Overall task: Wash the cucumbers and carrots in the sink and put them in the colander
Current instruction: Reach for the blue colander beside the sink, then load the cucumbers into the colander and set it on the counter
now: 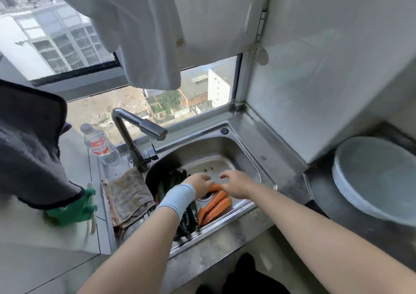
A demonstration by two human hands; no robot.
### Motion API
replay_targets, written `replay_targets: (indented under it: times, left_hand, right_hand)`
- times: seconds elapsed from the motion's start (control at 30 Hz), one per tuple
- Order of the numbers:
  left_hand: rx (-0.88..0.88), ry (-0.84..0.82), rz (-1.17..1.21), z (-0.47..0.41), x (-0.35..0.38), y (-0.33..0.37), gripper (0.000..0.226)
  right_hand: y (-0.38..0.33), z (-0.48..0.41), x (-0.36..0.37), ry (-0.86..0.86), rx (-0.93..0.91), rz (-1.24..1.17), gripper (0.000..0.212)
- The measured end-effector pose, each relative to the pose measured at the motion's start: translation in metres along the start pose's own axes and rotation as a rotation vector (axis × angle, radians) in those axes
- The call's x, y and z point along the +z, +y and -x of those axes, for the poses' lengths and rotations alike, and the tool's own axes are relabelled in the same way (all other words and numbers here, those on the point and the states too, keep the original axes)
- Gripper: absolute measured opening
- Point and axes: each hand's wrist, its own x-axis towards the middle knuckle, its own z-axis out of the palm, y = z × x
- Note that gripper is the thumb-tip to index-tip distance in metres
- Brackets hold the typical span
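Both hands are down in the sink [238,149], over the carrots [217,202] heaped at the front of the basin.
- **Left hand** [199,184]: pale wristband [177,198]; fingers bent onto the top end of one carrot. A grip or a mere touch, I cannot tell, as the knuckles hide the fingertips.
- **Right hand** [237,185]: palm down, fingers loosely spread above the carrots, nothing in it.
- **Cucumbers** [188,219]: dark, lying left of the carrots under the left forearm. Their near ends rest against the front rim.

Risks, as I judge them:
- The carrots lie on the drain [206,196]. With water running they could choke it, so the basin fills and grit stays on the vegetables.
- Wet carrots are slick and tapered, so a loose hold could drop one back or over the front rim.
- The left forearm crosses the cucumbers. A sweep of that arm could roll one over the low rim toward the floor.
- No stream shows from the tap [139,125], whose spout ends left of the heap. Rinsing calls for shifting the vegetables under it.

Surroundings:
- A stained rag [128,194] touches the sink's left rim, close enough to brush washed pieces.
- Behind it stand a water bottle [100,146], a green glove [72,210] and a dark towel [29,149].
- A white cloth [139,23] hangs over the window.
- No holed colander is plain in view. A white round vessel [378,176] sits well apart on the right counter, and the raised sink rim and wet counter lie between it and the vegetables.
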Motion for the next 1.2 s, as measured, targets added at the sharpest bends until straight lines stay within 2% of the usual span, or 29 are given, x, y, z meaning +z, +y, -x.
replay_targets:
  times: [0.2,0.37,0.43,0.53,0.63,0.73,0.87,0.97,1.1,1.2]
  left_hand:
    - [0.198,-0.022,0.06,0.006,0.027,0.081,0.037]
    - [0.279,-0.087,0.103,0.003,0.061,0.154,0.041]
    - [0.289,-0.116,0.131,0.001,0.081,0.182,0.043]
    - [0.284,-0.154,0.136,0.004,0.11,0.225,0.047]
    - [0.247,-0.186,0.14,0.005,0.138,0.261,0.051]
    - [0.194,-0.19,0.17,-0.002,0.161,0.283,0.055]
    - [0.126,-0.185,0.332,-0.009,0.186,0.299,0.051]
    - [0.12,-0.087,0.394,-0.01,0.197,0.305,0.048]
    - [0.039,-0.047,0.489,-0.008,0.196,0.303,0.046]
    - [-0.058,-0.043,0.496,-0.007,0.195,0.291,0.042]
  right_hand:
    - [0.068,0.046,-0.048,0.249,0.121,-0.044,0.044]
    - [0.143,0.088,-0.085,0.465,0.266,0.093,0.045]
    - [0.175,0.101,-0.095,0.5,0.369,0.136,0.051]
    - [0.223,0.118,-0.104,0.413,0.549,0.115,0.07]
    - [0.263,0.124,-0.106,0.315,0.566,0.065,0.078]
    - [0.285,0.122,-0.108,0.268,0.512,0.082,0.076]
    - [0.307,0.116,-0.111,0.26,0.425,0.103,0.039]
    - [0.314,0.113,-0.109,0.216,0.327,0.063,0.027]
    - [0.295,0.117,-0.103,0.066,0.141,0.048,0.027]
    - [0.278,0.122,-0.091,-0.044,0.055,-0.013,0.042]
